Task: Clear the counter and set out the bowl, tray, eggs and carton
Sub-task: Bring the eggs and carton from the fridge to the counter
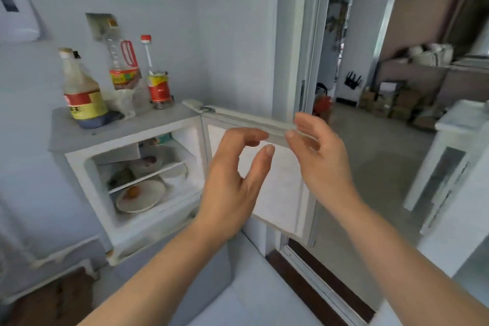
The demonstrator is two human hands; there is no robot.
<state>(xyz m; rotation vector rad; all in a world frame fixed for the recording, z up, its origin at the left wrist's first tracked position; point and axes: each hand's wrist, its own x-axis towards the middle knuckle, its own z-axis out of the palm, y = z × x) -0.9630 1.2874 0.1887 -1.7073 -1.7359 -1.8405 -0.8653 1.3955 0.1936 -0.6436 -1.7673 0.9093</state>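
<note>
With the right hand point(317, 151) pinching the top edge of the open fridge door point(280, 201) and the left hand point(232, 180) loose and empty beside it, hold the door wide and reach left to the plate point(144, 208) carrying what may be an egg point(131, 191).

Bottles point(82, 92) are stood on a small fridge point(119, 127). Its door point(280, 193) is opened. Boxes point(402, 106) are stacked far off.
</note>
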